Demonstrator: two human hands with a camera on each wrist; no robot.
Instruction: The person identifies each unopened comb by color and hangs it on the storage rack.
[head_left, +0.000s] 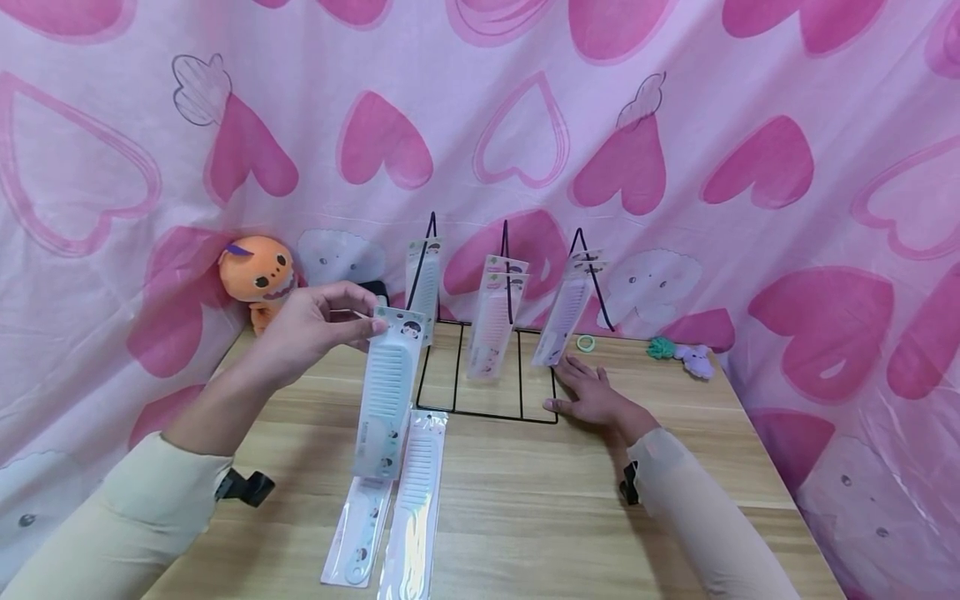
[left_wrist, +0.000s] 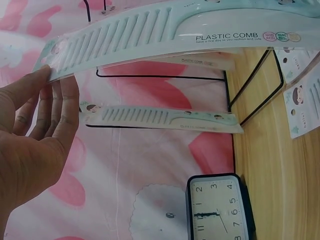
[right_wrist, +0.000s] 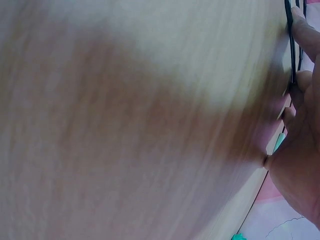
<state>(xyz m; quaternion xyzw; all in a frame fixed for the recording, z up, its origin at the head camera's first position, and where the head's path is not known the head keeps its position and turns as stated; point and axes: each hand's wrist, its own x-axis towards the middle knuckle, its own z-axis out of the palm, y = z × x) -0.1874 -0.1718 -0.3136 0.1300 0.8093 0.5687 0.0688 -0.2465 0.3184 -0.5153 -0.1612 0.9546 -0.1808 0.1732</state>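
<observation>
Comb (head_left: 387, 383) in a clear plastic packet (head_left: 370, 458): your left hand (head_left: 311, 332) pinches it; your right hand (head_left: 592, 396) lies outstretched at the wire rack (head_left: 487, 415).

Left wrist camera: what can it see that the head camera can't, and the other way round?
Only the left wrist view shows the clock face with its numbers.

Only the head view shows the orange plush toy, the small purple toy and the right hand.

Both show the left hand pinching a packaged comb, the black wire rack and the pink heart curtain.
</observation>
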